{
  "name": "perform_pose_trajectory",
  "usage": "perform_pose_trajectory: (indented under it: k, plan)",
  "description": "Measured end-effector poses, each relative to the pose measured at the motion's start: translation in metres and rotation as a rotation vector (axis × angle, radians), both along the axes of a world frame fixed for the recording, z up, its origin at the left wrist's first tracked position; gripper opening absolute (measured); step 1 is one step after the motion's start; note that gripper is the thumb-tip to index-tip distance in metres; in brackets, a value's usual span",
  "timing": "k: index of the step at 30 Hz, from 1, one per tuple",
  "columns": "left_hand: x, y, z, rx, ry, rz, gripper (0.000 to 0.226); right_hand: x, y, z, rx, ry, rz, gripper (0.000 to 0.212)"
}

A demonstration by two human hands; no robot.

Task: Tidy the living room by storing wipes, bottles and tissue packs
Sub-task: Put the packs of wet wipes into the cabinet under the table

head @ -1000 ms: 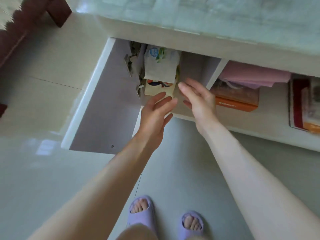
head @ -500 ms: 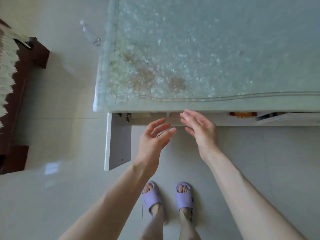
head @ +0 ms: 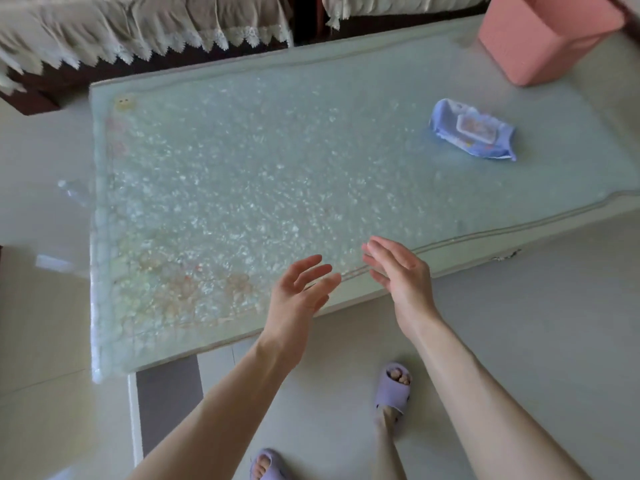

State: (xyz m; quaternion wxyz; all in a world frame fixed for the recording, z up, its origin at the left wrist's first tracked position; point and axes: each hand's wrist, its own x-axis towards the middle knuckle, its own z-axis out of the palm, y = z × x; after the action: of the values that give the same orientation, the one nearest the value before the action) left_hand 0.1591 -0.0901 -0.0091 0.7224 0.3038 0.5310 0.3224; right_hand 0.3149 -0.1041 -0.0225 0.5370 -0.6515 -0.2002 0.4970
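Nearest, two feet in lilac slippers (head: 394, 389) stand on the pale tiled floor (head: 536, 341). A white cabinet door (head: 166, 403) juts open from under the table's near left corner. Over the near edge of the table (head: 242, 188), both hands hover with nothing in them. The left hand (head: 298, 299) has its fingers spread and loosely bent. The right hand (head: 401, 275) is turned edge-on, fingers nearly straight and close together. The palms face each other with a clear gap between them, and neither hand visibly touches the glass. The table top is pale green textured glass, with faded flower prints near the near left corner.

Farther on, toward the far right end of the top, a blue wipes pack (head: 472, 133) lies flat on the glass. Its white flap lid faces up, and it is well apart from both hands. Off the table's left edge, on the floor, lies something clear and blurred, possibly a plastic bottle (head: 71, 192). By the far right corner stands a pink bin (head: 540, 36). Along the far edge runs a dark wooden sofa (head: 41, 95) under a lace-trimmed cover (head: 138, 26).
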Motion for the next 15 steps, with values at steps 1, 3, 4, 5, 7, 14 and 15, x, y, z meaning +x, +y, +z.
perform_pose_trajectory:
  k: [1,3,4,5,7,14,15]
  plan:
    - [0.015,0.007,0.001,-0.001,0.000,-0.003,0.037,0.015,0.007,0.003,0.003,-0.001,-0.002,0.013]
    - [0.053,0.024,0.002,-0.007,0.007,-0.006,0.037,0.053,0.023,0.005,-0.006,0.005,-0.010,0.017]
    - [0.070,0.030,0.002,-0.017,0.006,-0.006,0.036,0.069,0.030,0.006,-0.011,0.008,-0.016,0.017]
    - [0.088,0.037,0.002,-0.021,0.007,-0.007,0.036,0.087,0.037,0.005,-0.014,0.010,-0.023,0.016]
    - [0.121,0.049,0.000,-0.038,0.016,-0.007,0.035,0.120,0.048,0.003,-0.018,0.012,-0.033,0.012]
    - [0.234,0.092,-0.014,-0.105,-0.016,0.040,0.031,0.237,0.086,-0.009,-0.065,-0.004,-0.042,0.008]
    - [0.239,0.094,-0.014,-0.113,-0.022,0.052,0.030,0.242,0.088,-0.010,-0.065,-0.005,-0.042,0.008]
